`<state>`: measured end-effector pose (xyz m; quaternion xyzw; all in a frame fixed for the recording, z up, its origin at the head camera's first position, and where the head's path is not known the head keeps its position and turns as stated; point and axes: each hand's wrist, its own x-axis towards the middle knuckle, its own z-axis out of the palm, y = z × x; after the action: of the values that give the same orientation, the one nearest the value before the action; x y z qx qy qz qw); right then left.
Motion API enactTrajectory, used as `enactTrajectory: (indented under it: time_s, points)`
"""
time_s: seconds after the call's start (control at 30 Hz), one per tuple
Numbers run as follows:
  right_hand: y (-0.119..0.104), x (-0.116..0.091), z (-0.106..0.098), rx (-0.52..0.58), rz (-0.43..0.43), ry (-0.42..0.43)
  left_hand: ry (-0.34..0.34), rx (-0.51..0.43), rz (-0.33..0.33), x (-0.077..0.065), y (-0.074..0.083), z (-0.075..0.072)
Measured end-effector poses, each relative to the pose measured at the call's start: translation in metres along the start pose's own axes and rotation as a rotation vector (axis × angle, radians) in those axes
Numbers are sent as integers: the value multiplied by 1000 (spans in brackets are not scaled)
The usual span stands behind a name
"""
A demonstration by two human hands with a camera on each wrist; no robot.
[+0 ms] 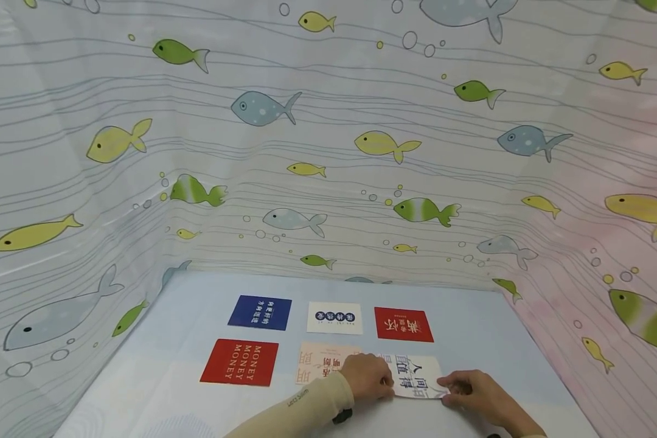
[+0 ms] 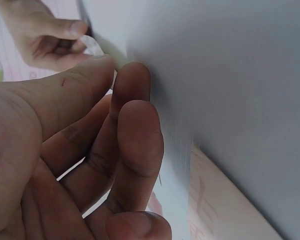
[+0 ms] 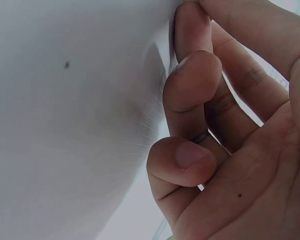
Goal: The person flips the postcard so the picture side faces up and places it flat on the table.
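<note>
A white card with large blue characters (image 1: pixel 416 378) lies in the front row of cards, at the right. My left hand (image 1: pixel 368 377) pinches it by the left edge, while my right hand (image 1: pixel 473 392) pinches its lower right corner. Seen in the left wrist view, a white curled bit of the card (image 2: pixel 92 46) shows by the right hand's fingertips. In the right wrist view, thumb and index finger meet at the card's edge, the other fingers curling loosely. Partly behind the left hand is a pale peach card with red characters (image 1: pixel 320 358).
Also on the pale table (image 1: pixel 197 316) are a red MONEY card (image 1: pixel 239 362), a blue card (image 1: pixel 260 312), a white card with blue round spots (image 1: pixel 334 318) and a red card with white characters (image 1: pixel 404 324). Fish-patterned curtain (image 1: pixel 328 194) surrounds the table at back and sides.
</note>
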<state>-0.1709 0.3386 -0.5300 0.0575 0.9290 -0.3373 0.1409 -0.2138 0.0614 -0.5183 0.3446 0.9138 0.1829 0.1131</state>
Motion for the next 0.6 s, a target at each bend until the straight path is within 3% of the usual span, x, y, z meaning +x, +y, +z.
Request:
enactTrajectory:
  time_s: [0.6]
  points:
    - [3, 6, 1, -9, 5, 22, 25, -15, -25, 5, -2, -5]
